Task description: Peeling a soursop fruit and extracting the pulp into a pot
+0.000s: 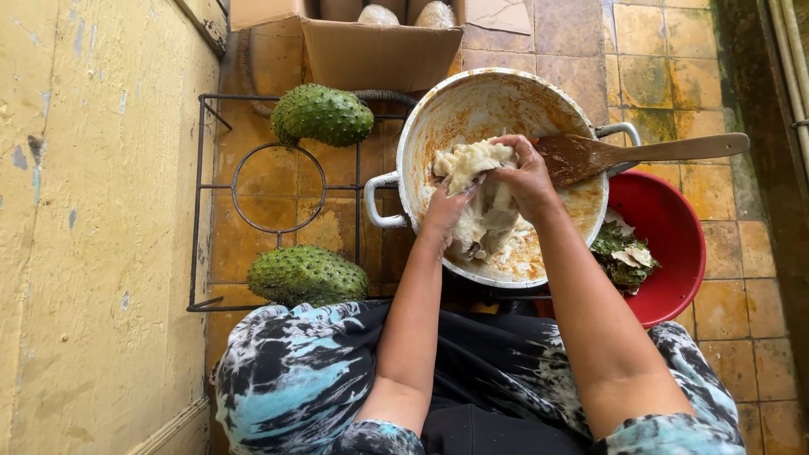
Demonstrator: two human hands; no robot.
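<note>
Round red plastic bowl (pixel 674 244); spiky green oval fruits (pixel 324 114) — two; orange-stained white metal pot (pixel 472 105); brown wooden spatula (pixel 640 152); blue-black tie-dye garment (pixel 295 379).

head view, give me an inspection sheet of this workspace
surface: worn tiled floor; black wire rack.
job's things: white fruit pulp held over white pot; wooden spatula on its rim.
clutter: two green soursops; red bowl of peels; cardboard box.
grippers: left hand and right hand both grip the pulp.
cables: nothing seen.
surroundings: yellow wall.
</note>
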